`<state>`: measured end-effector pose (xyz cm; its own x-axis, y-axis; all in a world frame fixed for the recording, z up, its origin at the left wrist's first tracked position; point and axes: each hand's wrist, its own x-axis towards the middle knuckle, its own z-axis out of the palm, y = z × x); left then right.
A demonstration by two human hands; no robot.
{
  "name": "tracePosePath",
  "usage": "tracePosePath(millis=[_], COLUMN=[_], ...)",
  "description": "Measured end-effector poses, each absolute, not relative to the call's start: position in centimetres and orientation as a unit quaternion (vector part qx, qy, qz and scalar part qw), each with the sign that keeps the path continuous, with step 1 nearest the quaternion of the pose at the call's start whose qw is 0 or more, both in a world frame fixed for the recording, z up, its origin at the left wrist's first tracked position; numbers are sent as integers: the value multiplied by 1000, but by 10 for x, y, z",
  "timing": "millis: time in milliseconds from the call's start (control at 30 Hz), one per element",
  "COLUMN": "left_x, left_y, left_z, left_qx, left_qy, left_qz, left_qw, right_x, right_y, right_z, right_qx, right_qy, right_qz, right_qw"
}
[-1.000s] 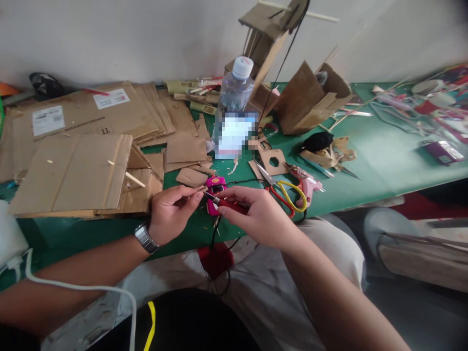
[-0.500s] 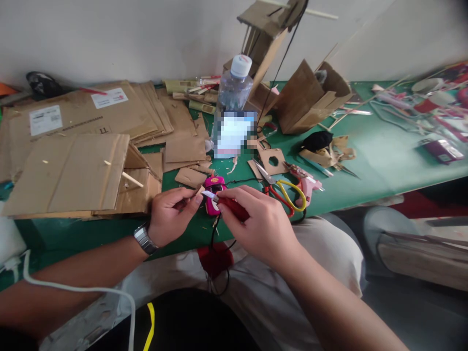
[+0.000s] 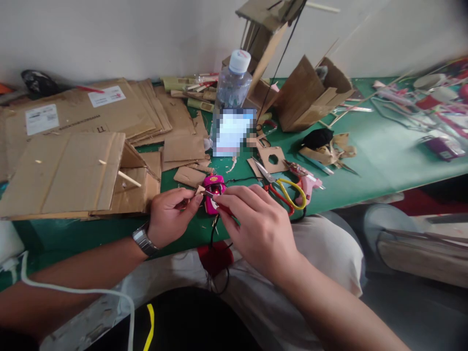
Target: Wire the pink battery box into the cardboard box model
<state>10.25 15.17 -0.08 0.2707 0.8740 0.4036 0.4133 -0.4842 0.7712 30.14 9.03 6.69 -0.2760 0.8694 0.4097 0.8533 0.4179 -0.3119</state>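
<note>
Between the thumb and fingers of my left hand [image 3: 168, 217] is a small piece of cardboard [image 3: 199, 190]. My right hand [image 3: 260, 226] is closed around a knife [image 3: 209, 194], whose short blade points left and meets or nearly meets the cardboard piece. The knife's red handle is mostly covered by my fingers. Just beyond and beneath the blade lies a small pink and black device [image 3: 214, 183] on the green table [image 3: 175, 239]. Scissors [image 3: 280, 189] with yellow and red handles and a pink glue gun [image 3: 306, 183] rest to the right of it.
A cardboard box model [image 3: 66, 170] with a stick through it stands left. Behind are flattened cardboard [image 3: 124, 114], a plastic bottle [image 3: 234, 87], a blurred-out screen [image 3: 232, 131] and a brown open box [image 3: 307, 97]. A white cable [image 3: 80, 288] crosses my left forearm.
The knife has turned in my right hand, so its blade shows narrower and darker and the handle is more hidden. My left hand keeps its pinch on the cardboard piece.
</note>
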Motion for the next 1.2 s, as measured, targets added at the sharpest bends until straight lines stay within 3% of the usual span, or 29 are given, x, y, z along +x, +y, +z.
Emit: tracePosePath(millis=[200, 467, 800, 1033, 1200], left_x=[102, 103, 100, 100, 104], left_y=[150, 158, 154, 155, 154], left_z=[-4, -24, -26, -30, -25], left_qx=[721, 555, 525, 504, 473], left_qy=[440, 446, 412, 390, 360], left_qz=[433, 487, 472, 463, 451], left_qw=[315, 506, 576, 616, 666], right_x=[303, 338, 409, 414, 384], right_y=[91, 114, 150, 153, 156], right_z=[67, 78, 23, 9, 25], right_qx=[-520, -585, -705, -686, -665], right_qy=[-812, -738, -695, -716, -728], right_qz=[4, 69, 65, 7, 7], right_qw=[266, 329, 124, 128, 170])
